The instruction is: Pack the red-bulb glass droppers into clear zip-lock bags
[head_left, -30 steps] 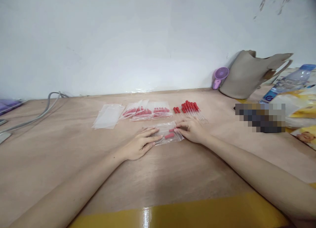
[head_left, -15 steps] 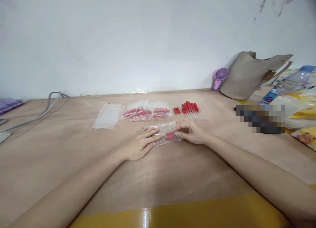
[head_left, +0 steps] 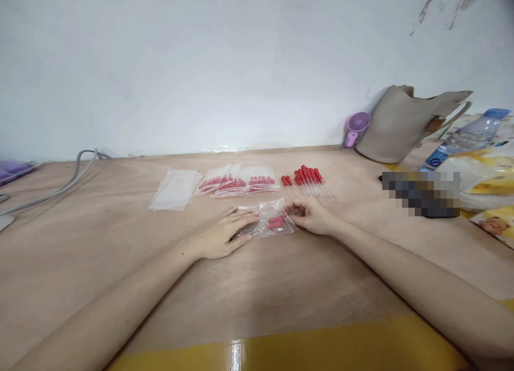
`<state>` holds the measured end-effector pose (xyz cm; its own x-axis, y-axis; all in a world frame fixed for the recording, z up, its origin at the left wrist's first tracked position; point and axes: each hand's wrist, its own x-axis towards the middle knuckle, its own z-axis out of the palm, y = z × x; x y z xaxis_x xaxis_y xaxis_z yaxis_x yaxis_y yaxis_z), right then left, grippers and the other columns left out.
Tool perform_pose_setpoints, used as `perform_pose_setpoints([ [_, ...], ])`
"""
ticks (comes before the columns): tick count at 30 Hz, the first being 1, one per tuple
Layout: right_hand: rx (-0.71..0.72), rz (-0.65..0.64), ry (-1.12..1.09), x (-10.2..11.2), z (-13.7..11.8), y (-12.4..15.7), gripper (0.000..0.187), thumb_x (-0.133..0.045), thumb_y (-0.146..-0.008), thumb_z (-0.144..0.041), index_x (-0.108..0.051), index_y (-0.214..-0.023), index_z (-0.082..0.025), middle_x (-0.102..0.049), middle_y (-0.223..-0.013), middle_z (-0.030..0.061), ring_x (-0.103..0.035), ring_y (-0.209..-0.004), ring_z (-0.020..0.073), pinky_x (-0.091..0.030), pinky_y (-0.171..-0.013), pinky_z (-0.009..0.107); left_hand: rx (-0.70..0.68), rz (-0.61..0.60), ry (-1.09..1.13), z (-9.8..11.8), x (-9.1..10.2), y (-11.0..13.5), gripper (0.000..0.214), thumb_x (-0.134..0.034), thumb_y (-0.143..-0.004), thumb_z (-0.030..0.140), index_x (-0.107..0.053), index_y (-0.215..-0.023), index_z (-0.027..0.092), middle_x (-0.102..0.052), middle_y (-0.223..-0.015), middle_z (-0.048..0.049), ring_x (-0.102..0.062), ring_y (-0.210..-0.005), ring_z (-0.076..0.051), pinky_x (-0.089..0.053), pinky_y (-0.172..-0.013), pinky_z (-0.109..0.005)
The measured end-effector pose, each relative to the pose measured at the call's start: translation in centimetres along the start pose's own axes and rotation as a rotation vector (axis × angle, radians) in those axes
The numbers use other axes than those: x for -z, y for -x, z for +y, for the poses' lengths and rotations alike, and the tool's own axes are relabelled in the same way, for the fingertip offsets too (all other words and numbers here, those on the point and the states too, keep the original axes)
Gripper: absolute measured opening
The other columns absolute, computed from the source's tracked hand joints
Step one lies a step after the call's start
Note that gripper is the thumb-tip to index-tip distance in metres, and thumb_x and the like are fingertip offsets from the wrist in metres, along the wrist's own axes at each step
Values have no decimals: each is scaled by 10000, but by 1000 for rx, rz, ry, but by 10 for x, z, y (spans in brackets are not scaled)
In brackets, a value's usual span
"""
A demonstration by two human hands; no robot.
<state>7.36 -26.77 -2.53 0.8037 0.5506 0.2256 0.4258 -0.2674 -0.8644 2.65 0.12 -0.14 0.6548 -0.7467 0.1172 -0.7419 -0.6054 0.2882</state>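
Note:
A clear zip bag (head_left: 265,231) lies on the table before me, with red-bulbed droppers (head_left: 275,222) inside it. My left hand (head_left: 225,234) rests flat over the bag's left part, fingers spread. At the other end, my right hand (head_left: 311,216) pinches the bag's right edge between thumb and fingers. Just beyond it are loose droppers (head_left: 309,175) with red bulbs and thin clear stems. Filled zip bags with red bulbs showing (head_left: 262,181) overlap behind the held bag. To their left is a stack of flat zip bags (head_left: 174,190).
A purple handheld fan (head_left: 357,125) leans near the wall beside a grey bag (head_left: 395,127). On the right are a water bottle (head_left: 469,135), a yellow-and-white package (head_left: 488,173) and a dark pixelated object (head_left: 425,197). Grey cables (head_left: 68,183) cross the left side.
My left fingers have drawn back slightly to the left, uncovering more of the bag. My right hand keeps its pinch at the bag's right edge, and the red bulbs show more clearly.

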Motion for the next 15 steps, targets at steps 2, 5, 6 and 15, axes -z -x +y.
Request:
perform_pose_setpoints([
  [2, -31, 39, 33, -2, 2, -1, 169, -611, -735, -304, -647, -797, -150, -644, -697, 25, -552, -593, 107, -428, -536, 224, -1, 50, 51, 0, 1, -1, 377, -454, -913, 347, -420, -1264, 214, -467, -1356, -81, -425, -1253, -238, -279, -1074, -456],
  [5, -25, 52, 113, -2, 3, -1, 171, -597, -756, -319, -639, -768, -153, -609, -645, 10, -515, -566, 98, -385, -509, 214, 39, 130, 131, 2, 1, -1, 239, -519, -865, 355, -495, -1031, 186, -510, -1296, -113, -513, -1156, -247, -429, -937, -403],
  [6, -9, 45, 130, -2, 2, -1, 178, -589, -767, -327, -636, -773, -156, -608, -654, 9, -513, -577, 99, -385, -520, 215, 52, 143, 139, 2, 0, -1, 216, -530, -855, 354, -495, -982, 184, -517, -1286, -117, -528, -1133, -250, -449, -904, -395],
  [15, 14, -152, 100, 3, -15, 3, 168, -636, -731, -316, -581, -761, -161, -600, -758, 13, -501, -642, 102, -405, -611, 240, 27, 152, 28, -1, -7, 0, 399, -506, -878, 366, -461, -1224, 173, -484, -1333, -123, -462, -1227, -247, -334, -1042, -457],
])
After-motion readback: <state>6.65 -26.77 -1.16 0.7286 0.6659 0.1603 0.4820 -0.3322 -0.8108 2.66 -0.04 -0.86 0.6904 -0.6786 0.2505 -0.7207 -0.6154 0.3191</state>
